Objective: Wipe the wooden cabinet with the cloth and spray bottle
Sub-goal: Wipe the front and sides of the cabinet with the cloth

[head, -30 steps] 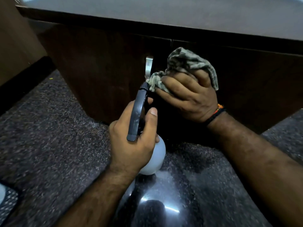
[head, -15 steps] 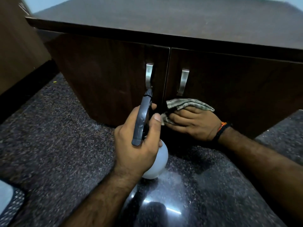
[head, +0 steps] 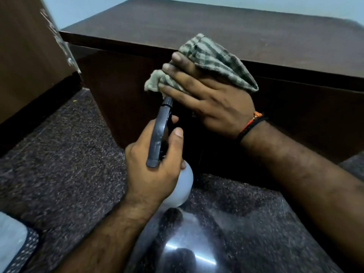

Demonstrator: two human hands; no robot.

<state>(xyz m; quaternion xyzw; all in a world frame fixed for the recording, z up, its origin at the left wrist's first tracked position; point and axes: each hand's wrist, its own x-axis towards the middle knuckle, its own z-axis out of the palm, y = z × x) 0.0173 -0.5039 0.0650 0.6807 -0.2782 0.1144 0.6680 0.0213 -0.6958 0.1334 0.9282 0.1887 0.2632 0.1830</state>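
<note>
I'm pressing the soft, limp cloth (head: 214, 60) flat under my right hand (head: 208, 101), fingers spread (left hand (head: 155, 174) gripping the spray bottle (head: 181, 186)).

Cloth (head: 214, 62) against the cabinet (head: 122, 89) front, spray bottle (head: 167, 160) just below, over floor (head: 59, 154).

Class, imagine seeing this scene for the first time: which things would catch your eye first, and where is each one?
The checked grey-green cloth stands out first, pressed by the right hand against the upper front of the dark wooden cabinet, mid-frame. Just below it, the left hand grips a spray bottle with a white body and dark trigger head, its nozzle pointing up at the cloth.
</note>
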